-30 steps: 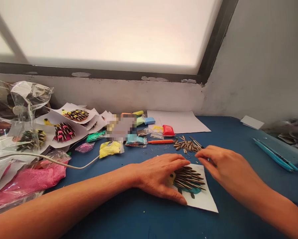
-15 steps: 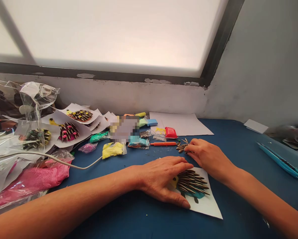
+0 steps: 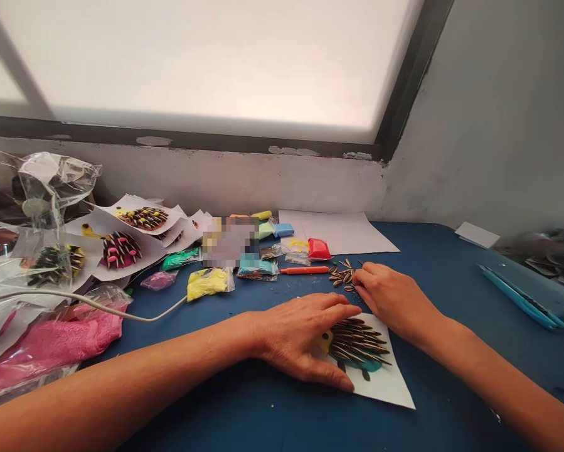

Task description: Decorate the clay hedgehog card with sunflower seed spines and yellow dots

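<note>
My left hand (image 3: 305, 339) lies with thumb and fingers apart over the left part of a white paper card (image 3: 385, 392), touching it. On the card is a hedgehog figure (image 3: 359, 342) with a yellow head, a teal body and rows of striped sunflower seeds as spines; my hand covers part of it. Beyond the card's upper edge, my right hand (image 3: 388, 295) is at a small pile of loose sunflower seeds (image 3: 342, 275). Its fingers are drawn together at the pile's right side. Whatever sits between those fingertips is hidden.
Behind the seeds lie an orange tool (image 3: 304, 270), a red clay packet (image 3: 318, 249), a yellow clay packet (image 3: 209, 282) and white paper (image 3: 338, 231). Finished seed cards (image 3: 122, 251), a cable (image 3: 154, 319) and a pink cloth (image 3: 69, 342) crowd the left. Blue tweezers (image 3: 521, 301) rest right.
My right fingers have shifted slightly at the seed pile, and more loose seeds show beside them. My left hand stays on the card. The whole view has shifted a little.
</note>
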Action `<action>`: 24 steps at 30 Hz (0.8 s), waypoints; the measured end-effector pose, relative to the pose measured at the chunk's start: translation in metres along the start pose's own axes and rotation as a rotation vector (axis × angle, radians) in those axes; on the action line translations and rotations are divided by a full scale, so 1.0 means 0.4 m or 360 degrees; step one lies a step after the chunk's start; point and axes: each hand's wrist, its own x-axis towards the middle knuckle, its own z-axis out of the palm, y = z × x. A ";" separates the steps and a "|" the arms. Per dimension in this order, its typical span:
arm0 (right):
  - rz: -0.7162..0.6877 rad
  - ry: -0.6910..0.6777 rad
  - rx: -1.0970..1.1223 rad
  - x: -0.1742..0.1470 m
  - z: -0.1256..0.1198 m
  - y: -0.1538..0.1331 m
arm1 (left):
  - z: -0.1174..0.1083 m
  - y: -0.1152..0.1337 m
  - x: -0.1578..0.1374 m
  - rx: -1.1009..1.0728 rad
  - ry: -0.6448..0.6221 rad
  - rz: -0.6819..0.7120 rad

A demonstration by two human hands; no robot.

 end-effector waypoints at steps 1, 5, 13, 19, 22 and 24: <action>0.0013 0.0005 0.0003 -0.001 0.000 0.003 | 0.000 0.000 0.000 -0.0001 -0.0006 -0.0008; 0.0078 0.0060 0.0073 -0.019 -0.015 0.022 | 0.000 -0.001 -0.002 -0.0015 -0.0004 -0.0002; 0.0135 0.0228 0.0435 -0.134 -0.099 -0.005 | 0.003 -0.005 0.000 -0.0008 0.0053 0.0072; -0.0017 0.0353 0.0757 -0.237 -0.095 -0.047 | 0.001 -0.003 0.002 -0.0021 0.0014 0.0050; -0.0100 0.0403 0.0752 -0.259 -0.082 -0.063 | 0.002 -0.004 0.000 -0.0031 0.0001 0.0028; -0.0195 0.0439 0.0724 -0.259 -0.076 -0.072 | 0.002 -0.005 -0.001 -0.0019 -0.0007 0.0016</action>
